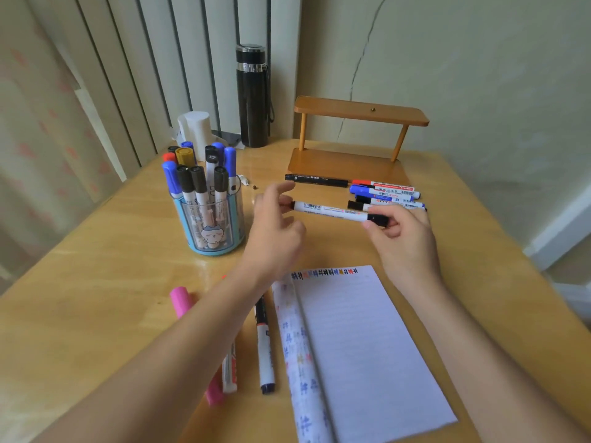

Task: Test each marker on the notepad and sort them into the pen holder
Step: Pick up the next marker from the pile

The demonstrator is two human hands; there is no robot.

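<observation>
Over the table [96,282], right hand [406,238] pinches a white marker [329,211] by its cap; left hand [275,225], fingers loose, touches its other end.

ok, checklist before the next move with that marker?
1. Marker gripped: ok, right hand pinches its black end.
2. Left hand holding the other end: cannot tell, blurred.
3. Tip exposed: cannot tell, that end sits among the blurred fingers.
4. Notepad open with blank space: ok, marks only along the top.
5. Room in pen holder: cannot tell, it looks crowded.
</observation>
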